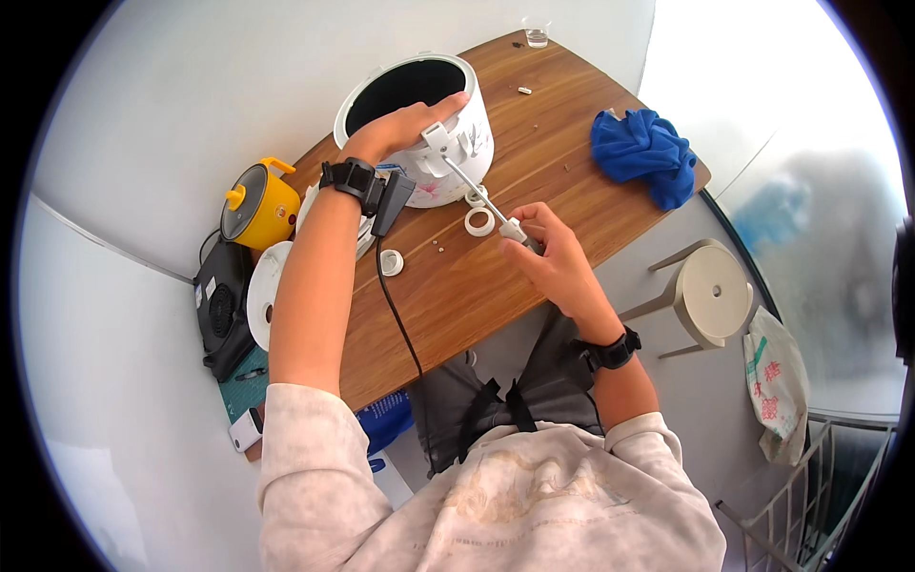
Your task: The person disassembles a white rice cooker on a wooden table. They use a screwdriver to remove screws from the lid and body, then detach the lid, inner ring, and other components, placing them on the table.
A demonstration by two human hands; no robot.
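Observation:
A white rice cooker body [481, 143] with a floral print and a dark inside stands open-topped at the far edge of the wooden table. My left hand [405, 129] lies over its near rim, fingers bent along the wall beside a white bracket [436, 136]. In my right hand [553, 257] is a screwdriver [474, 188], its handle pinched between thumb and fingers. The shaft slants up and left, and its tip meets the bracket near a screw. Below the cooker lie a white ring [479, 222] and another round white part [392, 262].
A yellow pot [273, 205], a black appliance [221, 296] and a white disc [258, 293] crowd the left side. A blue cloth [648, 157] lies right, a clear cup [537, 36] far back. A beige stool [720, 296] stands on the floor. A black cable [398, 319] hangs from my left wrist.

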